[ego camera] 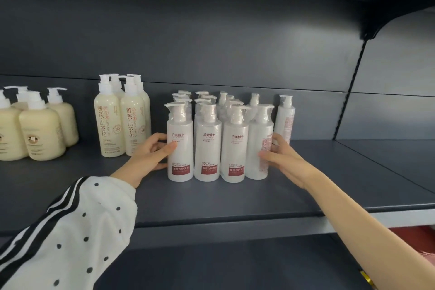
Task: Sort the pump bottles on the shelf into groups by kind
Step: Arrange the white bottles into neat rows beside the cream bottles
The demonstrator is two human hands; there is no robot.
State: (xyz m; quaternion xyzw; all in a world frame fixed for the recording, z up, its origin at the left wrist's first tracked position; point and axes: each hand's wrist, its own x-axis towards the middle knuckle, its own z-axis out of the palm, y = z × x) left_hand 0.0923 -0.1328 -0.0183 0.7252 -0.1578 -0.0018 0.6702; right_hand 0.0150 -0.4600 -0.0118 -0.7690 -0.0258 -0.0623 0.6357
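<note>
On front white pump bottles (180, 148): "沿美博士" up top, "KERATIN CONDITIONER" lower, red patch w/ "角蛋白护发素". Tall cream bottles (107, 122): "黄芪·山茶花" vert., plus "ASTRAGALUS". Other print too small to read.

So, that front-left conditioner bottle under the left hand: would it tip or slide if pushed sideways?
It probably tips before sliding: the front-left conditioner bottle is tall and narrow, and the left hand grips it mid-height. Its glossy film wrap may slip in the fingers. The neighbouring bottle standing close beside it would likely brace it.
</note>
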